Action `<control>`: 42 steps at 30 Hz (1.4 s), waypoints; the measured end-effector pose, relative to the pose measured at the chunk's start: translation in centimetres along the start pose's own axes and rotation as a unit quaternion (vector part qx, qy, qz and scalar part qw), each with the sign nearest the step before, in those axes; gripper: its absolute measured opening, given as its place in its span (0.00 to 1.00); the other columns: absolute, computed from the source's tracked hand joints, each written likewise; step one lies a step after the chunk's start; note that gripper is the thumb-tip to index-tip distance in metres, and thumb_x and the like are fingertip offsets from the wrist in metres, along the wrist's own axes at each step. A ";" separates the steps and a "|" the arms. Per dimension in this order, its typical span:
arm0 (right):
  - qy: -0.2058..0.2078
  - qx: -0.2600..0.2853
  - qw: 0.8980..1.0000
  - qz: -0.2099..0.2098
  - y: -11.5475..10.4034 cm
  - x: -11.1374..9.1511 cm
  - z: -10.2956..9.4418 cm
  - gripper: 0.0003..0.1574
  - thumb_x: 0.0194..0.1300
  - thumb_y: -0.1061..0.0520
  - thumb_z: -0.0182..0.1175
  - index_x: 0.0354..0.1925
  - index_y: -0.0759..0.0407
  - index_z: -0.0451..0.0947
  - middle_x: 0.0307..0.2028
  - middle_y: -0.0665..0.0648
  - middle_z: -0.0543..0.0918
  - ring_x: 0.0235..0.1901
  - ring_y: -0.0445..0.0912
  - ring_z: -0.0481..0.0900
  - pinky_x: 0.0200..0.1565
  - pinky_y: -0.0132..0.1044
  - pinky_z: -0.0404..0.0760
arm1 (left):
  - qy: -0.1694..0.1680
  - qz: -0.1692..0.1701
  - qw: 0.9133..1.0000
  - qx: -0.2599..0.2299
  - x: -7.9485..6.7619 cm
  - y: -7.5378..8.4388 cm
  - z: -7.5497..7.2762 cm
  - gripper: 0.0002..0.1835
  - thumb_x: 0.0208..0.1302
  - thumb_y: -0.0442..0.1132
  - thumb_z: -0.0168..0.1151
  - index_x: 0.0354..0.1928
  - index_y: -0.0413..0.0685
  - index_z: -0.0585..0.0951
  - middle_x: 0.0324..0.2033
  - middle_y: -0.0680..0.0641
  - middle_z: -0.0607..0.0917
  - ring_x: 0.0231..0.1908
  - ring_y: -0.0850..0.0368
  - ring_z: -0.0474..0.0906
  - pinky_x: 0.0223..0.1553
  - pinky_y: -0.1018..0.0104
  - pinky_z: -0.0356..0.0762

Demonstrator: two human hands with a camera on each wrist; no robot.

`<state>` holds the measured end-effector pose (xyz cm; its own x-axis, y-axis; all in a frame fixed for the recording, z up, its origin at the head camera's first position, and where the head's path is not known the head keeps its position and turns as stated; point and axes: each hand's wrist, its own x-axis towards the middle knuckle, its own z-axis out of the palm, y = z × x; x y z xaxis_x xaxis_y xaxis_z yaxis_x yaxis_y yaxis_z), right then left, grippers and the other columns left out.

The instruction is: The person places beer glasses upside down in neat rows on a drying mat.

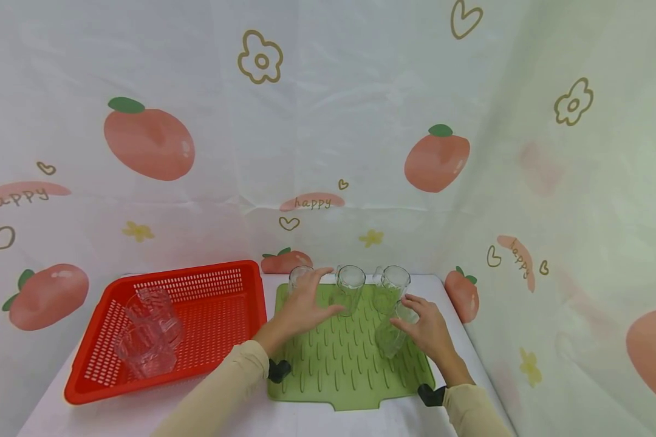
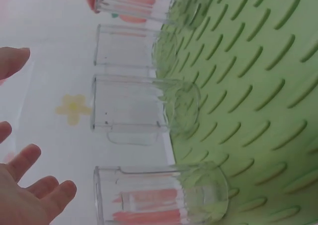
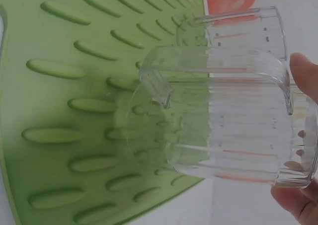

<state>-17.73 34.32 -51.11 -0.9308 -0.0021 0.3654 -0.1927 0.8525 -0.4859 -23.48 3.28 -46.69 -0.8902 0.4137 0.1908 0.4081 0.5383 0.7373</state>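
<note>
My right hand (image 1: 430, 328) pinches the rim of a clear glass mug (image 1: 390, 341) between thumb and fingers over the right side of a green drying mat (image 1: 350, 373). In the right wrist view this mug (image 3: 238, 130) shows its handle; I cannot tell whether its base touches the mat. My left hand (image 1: 304, 306) has its fingers spread and holds nothing, near a glass mug (image 1: 299, 274) at the mat's back left. Two more glass mugs stand along the back, one in the middle (image 1: 350, 290) and another (image 1: 395, 280) just behind the held mug.
Left of the mat sits a red perforated basket (image 1: 254, 291) with clear glassware (image 1: 147, 346) in its left part. Both stand on a white table (image 1: 306, 422). A printed cloth (image 1: 333, 139) hangs behind and along the right side.
</note>
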 end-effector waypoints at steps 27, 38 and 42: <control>-0.016 -0.015 1.000 -0.005 0.7 0.0 0.8 0.40 0.50 0.53 0.80 0.59 0.66 0.79 0.50 0.62 0.87 0.55 0.63 0.80 0.57 0.59 0.80 | 0.102 -0.003 0.995 0.002 -2.6 -3.9 -5.6 0.46 0.57 0.49 0.77 0.75 0.56 0.63 0.75 0.44 0.64 0.76 0.39 0.52 0.70 0.29 0.61; -0.027 -0.007 0.999 0.036 0.5 -0.3 1.3 0.45 0.53 0.52 0.79 0.64 0.66 0.72 0.65 0.68 0.77 0.63 0.66 0.75 0.61 0.62 0.77 | 0.114 -0.038 0.992 0.023 -3.5 -5.6 -7.2 0.48 0.60 0.52 0.74 0.77 0.52 0.59 0.76 0.42 0.61 0.76 0.39 0.53 0.70 0.30 0.63; -0.026 0.016 0.998 0.064 0.4 -0.5 1.3 0.53 0.54 0.51 0.79 0.70 0.68 0.65 0.67 0.71 0.73 0.66 0.66 0.73 0.62 0.63 0.76 | 0.120 -0.052 0.991 0.033 -3.8 -6.0 -7.7 0.49 0.60 0.53 0.73 0.77 0.51 0.58 0.75 0.42 0.61 0.75 0.40 0.55 0.68 0.33 0.68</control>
<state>-17.78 34.01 -52.53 -0.9631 0.0771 0.2578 -0.0808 0.8310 -0.5504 -24.08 -7.14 -46.88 -0.9476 0.1716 0.2696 0.3166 0.6185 0.7192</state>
